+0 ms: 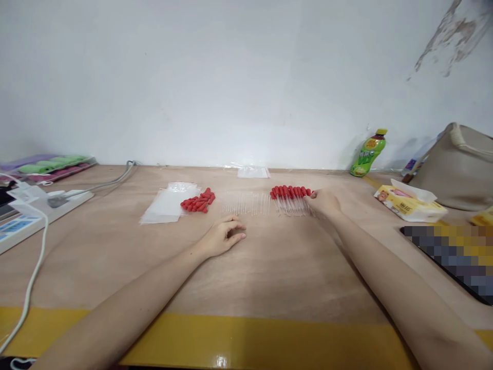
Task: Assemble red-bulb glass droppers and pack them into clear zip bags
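Red bulbs [198,201] are heaped loose beside clear bags [165,205]. Bare glass tubes [246,204] are laid in a row, seemingly not yet capped. The left hand [225,236] is rested before them, loosely curled and empty. Capped droppers [290,198] are lined up and touched by the right hand [323,201]; whether anything is gripped cannot be told.

Nothing can be read. The label on the green bottle [367,154] and the print on the yellow tissue pack [407,206] are too small and blurred to make out.
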Demonstrator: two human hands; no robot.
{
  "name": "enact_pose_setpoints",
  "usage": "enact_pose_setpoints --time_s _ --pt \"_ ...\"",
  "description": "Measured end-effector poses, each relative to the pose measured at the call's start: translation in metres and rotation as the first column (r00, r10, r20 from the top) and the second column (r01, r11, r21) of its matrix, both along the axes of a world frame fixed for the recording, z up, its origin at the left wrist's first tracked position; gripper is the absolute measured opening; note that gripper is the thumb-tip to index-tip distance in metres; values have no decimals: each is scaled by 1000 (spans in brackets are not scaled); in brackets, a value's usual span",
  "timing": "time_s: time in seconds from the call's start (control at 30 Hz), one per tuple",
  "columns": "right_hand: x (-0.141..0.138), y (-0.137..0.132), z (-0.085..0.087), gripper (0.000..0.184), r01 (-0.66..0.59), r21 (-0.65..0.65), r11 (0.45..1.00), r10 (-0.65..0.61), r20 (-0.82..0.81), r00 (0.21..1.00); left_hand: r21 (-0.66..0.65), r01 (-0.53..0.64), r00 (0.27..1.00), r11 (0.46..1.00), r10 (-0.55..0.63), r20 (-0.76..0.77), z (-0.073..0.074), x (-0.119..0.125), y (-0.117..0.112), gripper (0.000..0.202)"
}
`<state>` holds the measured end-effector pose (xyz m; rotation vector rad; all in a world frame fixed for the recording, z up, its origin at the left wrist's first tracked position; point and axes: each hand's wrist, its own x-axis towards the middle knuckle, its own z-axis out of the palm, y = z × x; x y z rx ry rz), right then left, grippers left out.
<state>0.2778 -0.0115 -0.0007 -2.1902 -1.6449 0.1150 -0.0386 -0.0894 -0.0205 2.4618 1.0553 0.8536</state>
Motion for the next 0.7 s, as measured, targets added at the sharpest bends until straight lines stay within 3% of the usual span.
enact_pose_setpoints --time_s 0.2,0.3,0.43,0.57,0.7 --pt "-9 -1 1 30 -1 73 997 -5 89 996 13 5 1000 1000 -5 -10 -1 0 0 18" --pt "-31 -5 3 27 -120 132 984 105 116 988 18 4 1000 1000 -3 -16 -1 0 0 17" --pt "-72 -9 2 30 -290 104 951 267 191 944 31 7 1000 999 -6 -17 -2 0 1 17" --pt "-101 -2 -1 27 -240 24 971 229 213 950 26 7 1000 1000 -7 -13 -3 0 1 17" --pt "-111 11 -3 23 -180 -30 983 183 188 965 25 12 1000 1000 -12 -5 -5 0 2 17"
